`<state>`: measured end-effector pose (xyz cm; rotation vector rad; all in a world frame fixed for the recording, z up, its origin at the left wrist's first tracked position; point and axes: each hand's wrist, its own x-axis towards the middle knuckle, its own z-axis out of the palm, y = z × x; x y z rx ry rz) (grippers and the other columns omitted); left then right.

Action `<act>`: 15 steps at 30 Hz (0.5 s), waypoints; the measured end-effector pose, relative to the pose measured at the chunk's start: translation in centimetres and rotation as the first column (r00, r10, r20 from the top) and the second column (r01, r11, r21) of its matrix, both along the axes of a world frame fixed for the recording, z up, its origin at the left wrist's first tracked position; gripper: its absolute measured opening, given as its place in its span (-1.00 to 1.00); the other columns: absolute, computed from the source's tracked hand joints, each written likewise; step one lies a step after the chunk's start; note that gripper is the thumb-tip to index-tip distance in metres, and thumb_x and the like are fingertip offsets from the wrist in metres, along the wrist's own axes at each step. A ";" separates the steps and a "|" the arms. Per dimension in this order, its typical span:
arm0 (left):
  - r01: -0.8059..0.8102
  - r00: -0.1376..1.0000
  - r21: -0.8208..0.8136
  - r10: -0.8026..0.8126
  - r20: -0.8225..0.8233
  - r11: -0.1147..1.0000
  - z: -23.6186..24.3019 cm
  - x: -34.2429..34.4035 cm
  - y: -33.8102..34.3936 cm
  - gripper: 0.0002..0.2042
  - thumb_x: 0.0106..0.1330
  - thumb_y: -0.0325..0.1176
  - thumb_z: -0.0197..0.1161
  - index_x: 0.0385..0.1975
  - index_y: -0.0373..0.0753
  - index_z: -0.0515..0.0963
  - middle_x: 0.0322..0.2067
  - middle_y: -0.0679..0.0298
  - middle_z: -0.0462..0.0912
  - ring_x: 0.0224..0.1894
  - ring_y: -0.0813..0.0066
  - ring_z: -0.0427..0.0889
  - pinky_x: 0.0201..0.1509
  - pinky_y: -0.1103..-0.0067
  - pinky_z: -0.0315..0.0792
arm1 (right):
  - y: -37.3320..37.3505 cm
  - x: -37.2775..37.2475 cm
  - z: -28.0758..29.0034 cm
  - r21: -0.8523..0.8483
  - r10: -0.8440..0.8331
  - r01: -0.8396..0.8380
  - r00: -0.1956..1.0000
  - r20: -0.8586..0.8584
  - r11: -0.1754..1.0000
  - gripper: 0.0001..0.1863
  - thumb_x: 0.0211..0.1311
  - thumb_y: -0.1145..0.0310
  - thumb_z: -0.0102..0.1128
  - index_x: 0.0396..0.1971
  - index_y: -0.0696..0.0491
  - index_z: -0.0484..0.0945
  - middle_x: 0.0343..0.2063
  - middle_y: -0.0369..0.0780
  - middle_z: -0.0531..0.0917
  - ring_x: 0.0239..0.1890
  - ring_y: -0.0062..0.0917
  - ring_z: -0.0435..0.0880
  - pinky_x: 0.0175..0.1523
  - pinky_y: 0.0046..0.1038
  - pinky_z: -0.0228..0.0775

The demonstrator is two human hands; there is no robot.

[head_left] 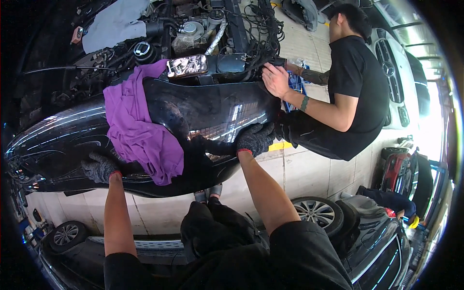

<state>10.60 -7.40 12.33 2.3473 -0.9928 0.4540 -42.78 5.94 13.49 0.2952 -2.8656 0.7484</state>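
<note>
Gloves cover both of the person's hands, which rest on a glossy black bumper cover (208,116) spanning the frame's middle. The left hand (99,167), at eight o'clock, lies flat on the lower edge, fingers spread rather than clenched, apparently steadying that end. The right hand (255,138), just right of centre, curls over the panel's rim, gripping it, seemingly to carry its weight. A purple cloth (140,128) drapes over the panel between the hands, perhaps guarding the paint. At one o'clock a co-worker's hand (275,79) presses the far corner beside the open engine bay (193,29), where a phone (187,65) lies on top.
</note>
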 end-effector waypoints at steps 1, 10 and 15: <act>-0.001 1.000 -0.001 0.001 0.005 1.000 -0.1 0.3 0.1 -0.21 0.67 0.28 0.12 0.49 -0.40 0.53 0.42 -0.18 0.63 0.46 -0.27 0.56 0.57 -0.04 0.42 | 0.0 0.1 0.0 -0.002 0.004 -0.004 1.000 0.004 1.000 -0.43 0.67 0.23 0.08 0.52 0.17 0.52 0.38 0.20 0.62 0.38 0.19 0.61 0.49 0.10 0.46; -0.001 1.000 -0.010 0.001 0.017 1.000 -0.4 0.4 0.0 -0.23 0.67 0.27 0.14 0.45 -0.40 0.57 0.38 -0.18 0.66 0.44 -0.24 0.58 0.55 -0.02 0.44 | 0.0 0.2 -0.2 -0.011 0.008 -0.008 1.000 -0.011 1.000 -0.41 0.65 0.21 0.10 0.53 0.16 0.51 0.38 0.21 0.62 0.38 0.20 0.60 0.49 0.12 0.43; -0.008 0.999 0.003 0.008 0.035 1.000 -0.7 0.6 -0.1 -0.25 0.68 0.26 0.14 0.45 -0.40 0.56 0.37 -0.20 0.67 0.42 -0.26 0.60 0.52 -0.04 0.46 | 0.3 -0.3 -0.6 -0.002 0.017 -0.017 1.000 -0.023 1.000 -0.40 0.65 0.20 0.10 0.54 0.16 0.50 0.37 0.20 0.63 0.37 0.20 0.60 0.50 0.11 0.43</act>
